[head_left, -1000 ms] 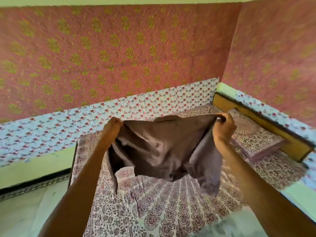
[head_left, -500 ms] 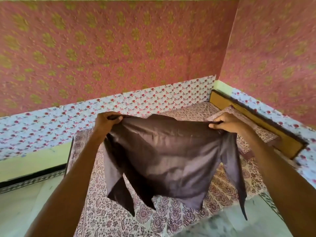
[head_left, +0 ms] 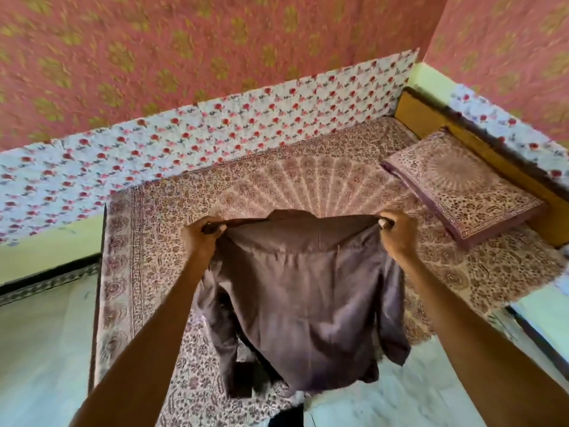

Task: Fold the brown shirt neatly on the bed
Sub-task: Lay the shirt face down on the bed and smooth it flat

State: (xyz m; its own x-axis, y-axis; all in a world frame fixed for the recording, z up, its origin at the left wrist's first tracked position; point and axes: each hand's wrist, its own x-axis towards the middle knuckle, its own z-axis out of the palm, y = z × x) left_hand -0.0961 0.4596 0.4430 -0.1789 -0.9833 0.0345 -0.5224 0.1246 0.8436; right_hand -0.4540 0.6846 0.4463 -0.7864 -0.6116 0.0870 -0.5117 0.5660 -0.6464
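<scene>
Seen from the head camera, the brown shirt (head_left: 308, 291) hangs spread over the near part of the bed (head_left: 147, 241), left hand (head_left: 200, 238) and right hand (head_left: 397, 232) each pinching a shoulder. Its front faces away, unseen; the hem hides the bed's near edge. A pillow (head_left: 462, 186) lies far right.

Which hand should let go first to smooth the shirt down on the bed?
Probably neither yet. The left hand and right hand each pinch one shoulder of the brown shirt, level and evenly apart above the bed. Both look equally placed to lower it flat together.
</scene>
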